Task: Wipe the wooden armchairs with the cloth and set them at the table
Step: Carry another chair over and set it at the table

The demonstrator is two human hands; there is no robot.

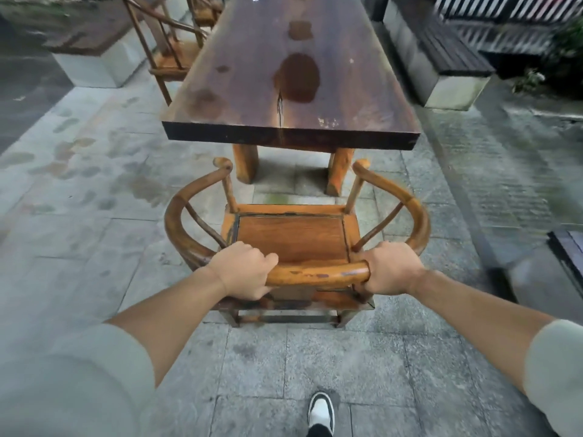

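Armchair (291, 238) faces table (284, 89) end; L hand (243, 269), R hand (389, 268) both grip curved back rail.

Three armchairs (296, 234) (two blurred), one table (293, 74), two hands (244, 269).

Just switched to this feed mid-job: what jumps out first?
Both hands grip the curved back rail of a wooden armchair at centre: left hand, right hand. Ahead, past a gap of paving, stands a long dark table, its top marked with wet patches.
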